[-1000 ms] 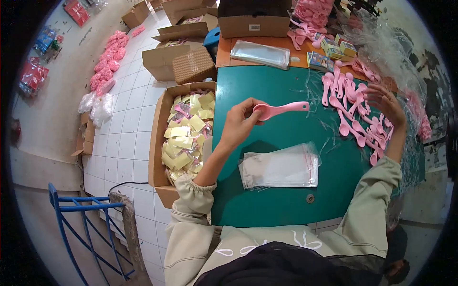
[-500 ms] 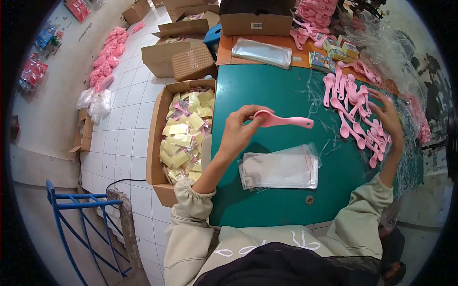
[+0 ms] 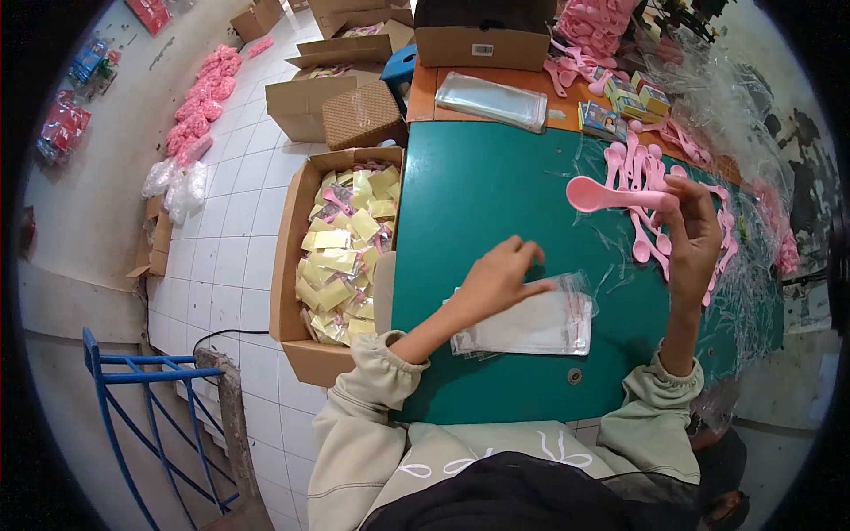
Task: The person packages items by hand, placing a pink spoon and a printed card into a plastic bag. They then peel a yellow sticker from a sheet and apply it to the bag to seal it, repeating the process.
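Note:
A pink plastic spoon (image 3: 611, 195) is pinched by its handle in my right hand (image 3: 695, 239), raised over the right side of the table with its bowl pointing left. My left hand (image 3: 500, 279) is empty, thumb and fingers apart, hovering over the left part of a stack of clear plastic bags (image 3: 540, 326). Behind and below my right hand lies a loose pile of pink spoons (image 3: 639, 239), partly hidden by it.
The green table (image 3: 478, 195) has a carton of packed spoons with yellow cards (image 3: 341, 265) at its left. At the back are more clear bags (image 3: 491, 100), small boxes (image 3: 602, 119) and a cardboard box (image 3: 482, 44). Crumpled plastic wrap (image 3: 753, 301) covers the right edge.
The spoon that my left hand held is gone from it; my right hand, formerly open at the pile, now holds a spoon up. My left hand has moved right and down over the bags.

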{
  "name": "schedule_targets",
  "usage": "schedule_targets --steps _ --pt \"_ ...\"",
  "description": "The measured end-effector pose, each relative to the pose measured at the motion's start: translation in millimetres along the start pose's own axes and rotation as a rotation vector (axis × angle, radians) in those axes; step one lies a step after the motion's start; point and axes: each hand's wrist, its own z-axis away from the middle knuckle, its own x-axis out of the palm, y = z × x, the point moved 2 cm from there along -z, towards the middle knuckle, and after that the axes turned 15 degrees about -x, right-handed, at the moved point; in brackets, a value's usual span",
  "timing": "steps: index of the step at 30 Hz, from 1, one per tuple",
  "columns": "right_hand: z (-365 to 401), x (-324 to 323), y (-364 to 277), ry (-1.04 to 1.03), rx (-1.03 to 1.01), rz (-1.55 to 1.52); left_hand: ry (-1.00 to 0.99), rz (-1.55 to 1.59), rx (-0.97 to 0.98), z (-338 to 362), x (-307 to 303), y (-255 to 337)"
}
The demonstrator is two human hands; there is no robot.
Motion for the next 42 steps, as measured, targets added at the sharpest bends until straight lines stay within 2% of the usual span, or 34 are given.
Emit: schedule_targets --steps 1,4,6,7,10,13,19,22,25,28,29,31,32,35,38,42 --pt "1 -1 -2 -0.002 -0.018 0.027 0.033 -0.071 0.039 2 7 0" --pt "16 -5 -9 -0.109 -0.041 0.254 -0.181 0.067 -0.107 -6 12 -5" --pt "29 -5 -15 -0.215 -0.055 0.448 -0.162 0.085 -0.098 -5 16 -7" --pt "36 -3 -14 -0.189 -0.049 0.449 -0.152 0.096 -0.091 -5 16 -7" --pt "57 -5 -12 -0.115 0.1 0.429 0.076 0.079 0.022 4 8 3" --pt "71 -9 -10 -0.09 0.182 0.412 -0.022 -0.048 0.041 4 9 0" --pt "80 -5 -9 -0.06 0.258 0.369 -0.187 0.216 -0.09 -1 4 -4" --pt "82 0 -7 -0.145 0.2 0.439 -0.188 0.193 -0.155 0 -3 2" --pt "80 4 -8 -0.224 0.154 0.528 -0.115 0.23 -0.119 2 -5 -3" --pt "77 4 -12 -0.248 0.148 0.55 -0.027 0.415 -0.057 2 -19 -3" --pt "76 5 -12 -0.252 0.147 0.549 -0.109 0.551 -0.121 3 -20 -6" --pt "72 5 -11 -0.148 0.142 0.541 -0.276 0.823 -0.249 4 -22 -10" --pt "69 4 -10 -0.096 0.14 0.538 -0.303 0.834 -0.264 4 -22 -10" --pt "62 9 -7 0.162 0.113 0.26 -0.35 0.862 -0.297 6 -24 -10" --pt "57 18 -14 0.208 0.075 0.157 -0.336 0.857 -0.313 8 -24 -9" --pt "55 29 -18 0.093 0.063 0.158 -0.337 0.837 -0.35 10 -27 -5"
